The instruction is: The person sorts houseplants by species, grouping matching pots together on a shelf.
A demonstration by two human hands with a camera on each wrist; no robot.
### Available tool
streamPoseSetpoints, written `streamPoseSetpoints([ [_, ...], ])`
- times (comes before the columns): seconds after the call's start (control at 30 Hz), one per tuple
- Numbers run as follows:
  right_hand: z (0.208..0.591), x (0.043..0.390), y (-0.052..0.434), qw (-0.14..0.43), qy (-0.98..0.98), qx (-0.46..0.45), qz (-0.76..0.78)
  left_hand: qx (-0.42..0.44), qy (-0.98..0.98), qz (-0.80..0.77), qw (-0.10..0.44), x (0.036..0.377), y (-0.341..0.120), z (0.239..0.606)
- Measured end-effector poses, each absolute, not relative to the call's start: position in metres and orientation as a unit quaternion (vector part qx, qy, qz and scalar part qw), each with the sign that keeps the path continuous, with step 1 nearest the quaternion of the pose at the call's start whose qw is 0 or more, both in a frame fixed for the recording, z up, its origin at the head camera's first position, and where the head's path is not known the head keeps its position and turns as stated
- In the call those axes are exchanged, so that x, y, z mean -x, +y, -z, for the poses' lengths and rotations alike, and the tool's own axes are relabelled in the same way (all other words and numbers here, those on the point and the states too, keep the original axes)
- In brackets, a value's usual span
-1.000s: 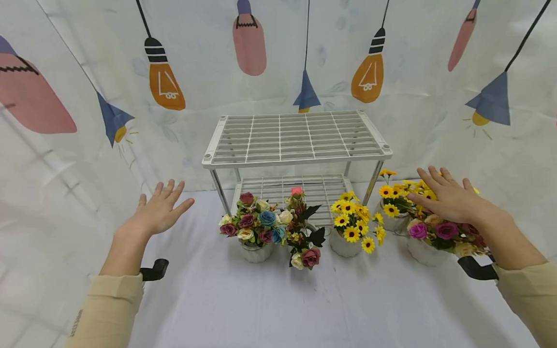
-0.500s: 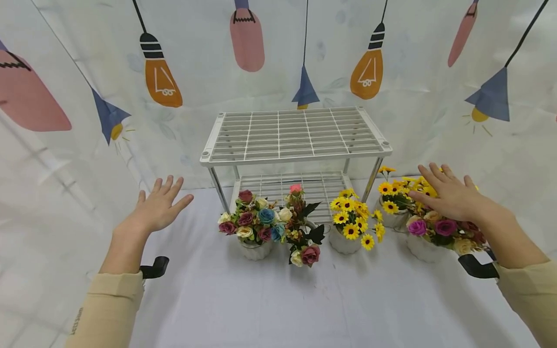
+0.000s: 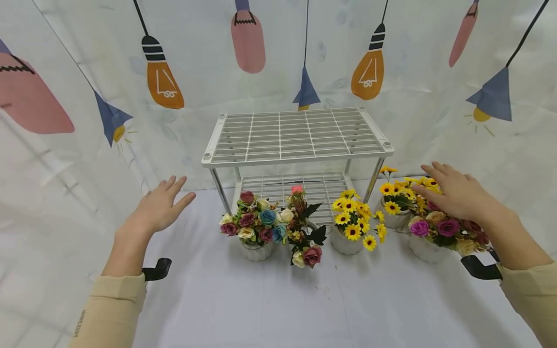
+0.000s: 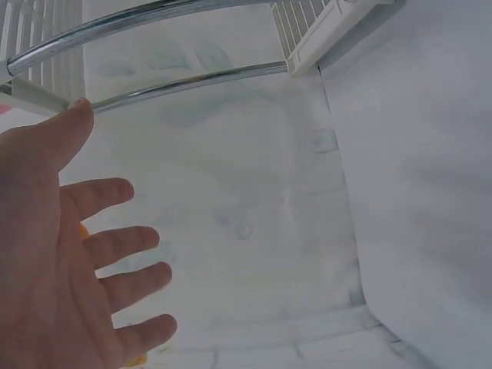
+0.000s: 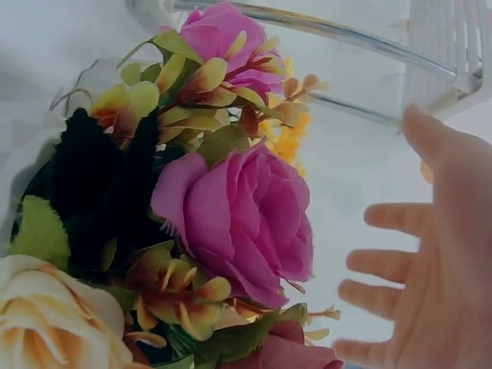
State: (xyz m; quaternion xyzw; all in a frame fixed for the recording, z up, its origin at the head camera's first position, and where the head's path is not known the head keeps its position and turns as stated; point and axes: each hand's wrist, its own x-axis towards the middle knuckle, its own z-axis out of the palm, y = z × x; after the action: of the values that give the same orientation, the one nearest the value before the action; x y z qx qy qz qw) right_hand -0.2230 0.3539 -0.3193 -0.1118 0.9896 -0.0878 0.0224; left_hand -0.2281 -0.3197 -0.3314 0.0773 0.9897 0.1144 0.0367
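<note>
Nearest, my beige sleeves (image 3: 109, 311) are flanking the white-covered table (image 3: 243, 309). My left hand (image 3: 160, 207) is hovering left of the rack, fingers extended, thumb wide, gripping nothing; my right hand (image 3: 459, 194) is hovering above the flowers at right, fingers likewise extended and holding nothing. From the head, this hand is hiding some yellow blossoms behind it. The right wrist view is revealing my bare palm and a purple rose (image 5: 246, 223) sitting apart from the fingertips; the left wrist view is adding metal posts (image 4: 192, 82) beyond my thumb. Whitish containers are bearing the blooms: a rose pot (image 3: 424, 250) beneath my right hand, a front sunflower pot (image 3: 345, 244), a mixed-rose pot (image 3: 257, 252) and, farther back, a rear sunflower pot (image 3: 395, 221). A dark-leaved arrangement (image 3: 300, 234) is standing between the front two, this row partly blocking the lower tier (image 3: 335, 182) of the white rack (image 3: 296, 135). Farthest, a lamp-printed backdrop (image 3: 270, 92) is hanging.
</note>
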Motion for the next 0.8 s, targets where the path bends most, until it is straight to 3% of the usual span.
streamPoseSetpoints([
  [0.53, 0.320, 0.202, 0.352, -0.112, 0.978, 0.115, 0.135, -0.091, 0.931, -0.337, -0.107, 0.221, -0.287, 0.306],
  [0.8, 0.329, 0.189, 0.352, -0.131, 0.975, 0.117, 0.134, -0.082, 0.853, -0.506, -0.097, 0.228, -0.268, 0.297],
])
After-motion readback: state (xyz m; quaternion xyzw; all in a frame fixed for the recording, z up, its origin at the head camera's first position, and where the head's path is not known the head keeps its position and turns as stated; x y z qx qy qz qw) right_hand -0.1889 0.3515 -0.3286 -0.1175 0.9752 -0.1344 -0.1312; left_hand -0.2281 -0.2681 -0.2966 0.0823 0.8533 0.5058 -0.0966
